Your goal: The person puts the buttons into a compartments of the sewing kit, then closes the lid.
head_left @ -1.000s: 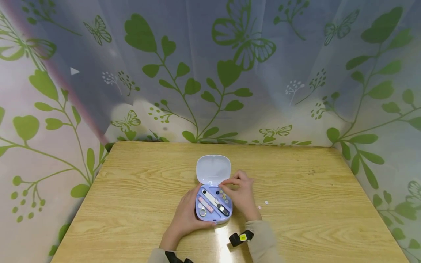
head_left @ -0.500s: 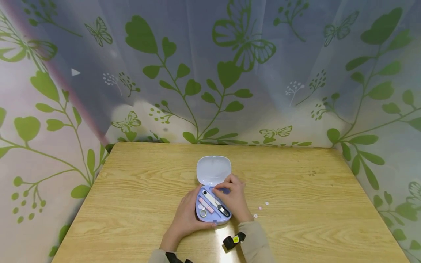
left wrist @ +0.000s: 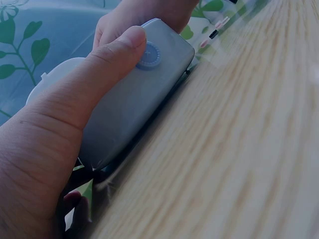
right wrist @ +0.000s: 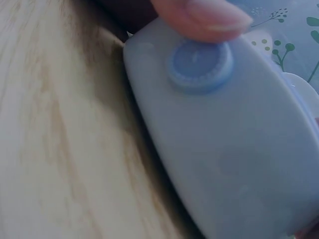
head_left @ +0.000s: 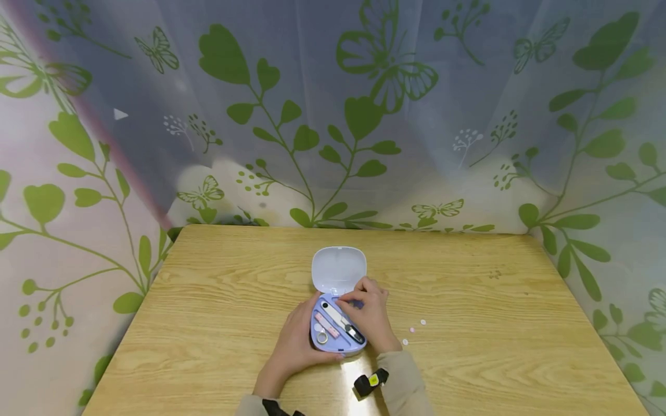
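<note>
A lilac sewing box [head_left: 340, 349] stands on the table with its pale lid [head_left: 339, 268] raised. My left hand [head_left: 296, 341] grips the box around its left side, thumb on the front beside a round blue button catch [left wrist: 149, 56]. Over the right compartment, my right hand [head_left: 372, 315] has thumb and forefinger brought together near the far edge; whatever is at the fingertips is hidden. Inside lie a white-and-black slim tool like thread snips [head_left: 338, 316], a pink-and-white strip [head_left: 326, 325] and a metal ring [head_left: 322, 342]. The right hand covers the small buttons.
Three small buttons lie loose on the table right of my right hand: a white button [head_left: 423, 322], a pink button [head_left: 412, 330] and another white button [head_left: 405, 342]. The wooden table [head_left: 499, 358] ends at a leaf-patterned curtain [head_left: 260, 173].
My right hand moves left and slightly down from the box's far right corner, then stays over the right compartment. A third loose button comes into sight. My left hand keeps its hold.
</note>
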Demonstrator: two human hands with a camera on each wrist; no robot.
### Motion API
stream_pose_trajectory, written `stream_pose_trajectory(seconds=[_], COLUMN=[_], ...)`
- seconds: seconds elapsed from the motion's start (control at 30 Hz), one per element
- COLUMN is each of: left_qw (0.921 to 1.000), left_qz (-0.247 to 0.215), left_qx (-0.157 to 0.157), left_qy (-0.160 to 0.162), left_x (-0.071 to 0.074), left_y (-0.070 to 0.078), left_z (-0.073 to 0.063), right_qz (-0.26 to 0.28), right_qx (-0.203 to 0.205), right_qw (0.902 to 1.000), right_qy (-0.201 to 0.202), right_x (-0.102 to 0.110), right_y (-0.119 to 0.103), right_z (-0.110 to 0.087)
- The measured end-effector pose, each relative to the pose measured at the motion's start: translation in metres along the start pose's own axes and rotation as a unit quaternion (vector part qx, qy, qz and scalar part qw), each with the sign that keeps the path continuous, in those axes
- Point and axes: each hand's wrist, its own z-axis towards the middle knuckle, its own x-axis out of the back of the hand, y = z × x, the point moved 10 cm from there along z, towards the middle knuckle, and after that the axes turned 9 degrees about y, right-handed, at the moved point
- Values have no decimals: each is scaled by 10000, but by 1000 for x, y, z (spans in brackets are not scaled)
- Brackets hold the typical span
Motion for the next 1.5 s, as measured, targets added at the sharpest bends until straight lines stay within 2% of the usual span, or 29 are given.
stream_pose_trajectory(seconds=[0.4, 0.83, 0.97, 1.13, 1.27, 1.5], left_qw=[9998, 10000, 10000, 10000, 10000, 10000], left_qz=[-63, -43, -5, -40, -59, -34], left_qx=[169, -66, -44, 15, 20, 80], left_qy=[-96, 56, 26, 3, 60, 10], left_x=[-2, 0, 0, -2, 0, -1], left_y=[-3, -1, -1, -2, -3, -4], left_z=[-1, 1, 1, 0, -1, -2], right_qz=[104, 429, 546, 777, 625, 396], right_qx=[-26, -304, -417, -279, -186, -699], right_qw=[9999, 9986, 9976, 9960, 9962, 9939], right_qy=[-34, -62, 27, 347, 573, 755], right_x=[0, 11, 23, 46, 67, 102], right_y=[1, -1, -1, 0, 7, 31], right_z=[-2, 4, 8, 11, 12, 5])
